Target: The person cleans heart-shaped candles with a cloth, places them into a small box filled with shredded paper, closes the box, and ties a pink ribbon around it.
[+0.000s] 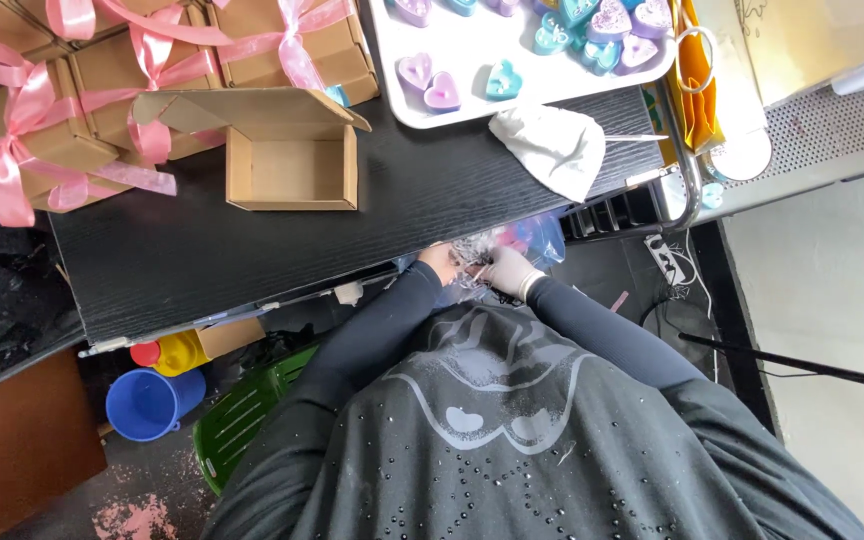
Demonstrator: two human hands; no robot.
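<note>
My left hand [440,262] is bare and my right hand [508,270] wears a white glove. Both meet at the near edge of the black table [202,260], fingers closed on a crinkled clear plastic bag [474,250]. Something pink and blue [530,238] shows through the plastic; its shape is unclear. An open, empty cardboard box [292,170] stands on the table to the upper left of my hands. A white tray [492,105] at the far side carries several heart-shaped purple, pink and teal pieces. A crumpled white cloth [554,148] lies just below the tray.
Closed cardboard boxes tied with pink ribbon [42,120] fill the far left of the table. Under the table are a blue bucket [147,402], a green basket [242,412] and a yellow container [177,352]. An orange bag [697,85] hangs at the right; a black rod [802,367] lies beyond it.
</note>
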